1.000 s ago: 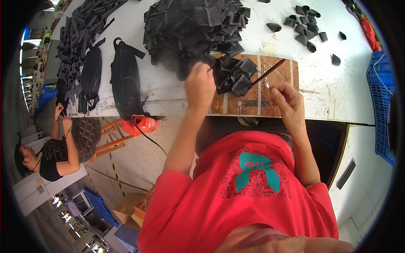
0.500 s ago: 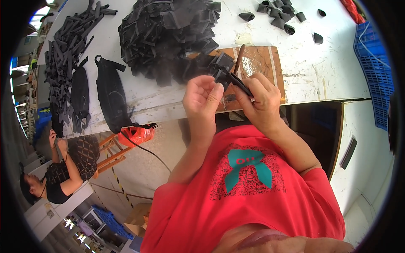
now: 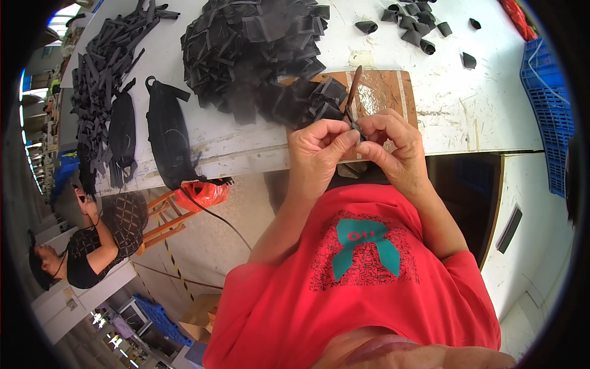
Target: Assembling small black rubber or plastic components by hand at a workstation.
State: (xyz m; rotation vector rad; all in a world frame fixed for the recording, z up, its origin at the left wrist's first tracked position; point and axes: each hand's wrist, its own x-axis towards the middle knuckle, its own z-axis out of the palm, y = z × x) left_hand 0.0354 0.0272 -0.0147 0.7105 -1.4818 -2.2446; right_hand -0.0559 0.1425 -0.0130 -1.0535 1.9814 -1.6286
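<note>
While the left hand (image 3: 317,149) pinches a small dark piece (image 3: 356,126), the right hand (image 3: 401,146) (fingers curled likewise) grips it too.

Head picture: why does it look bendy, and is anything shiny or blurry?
In the head view, the fisheye lens bows the blue plastic crate near the dark rim; also there, glare shines off the brown board, and a hazy blur softens part of the black fabric pile.

White worktable (image 3: 452,111) under a brown board (image 3: 388,89), black fabric heap (image 3: 255,58), dark strips (image 3: 101,74) and small black pieces (image 3: 411,38).
</note>
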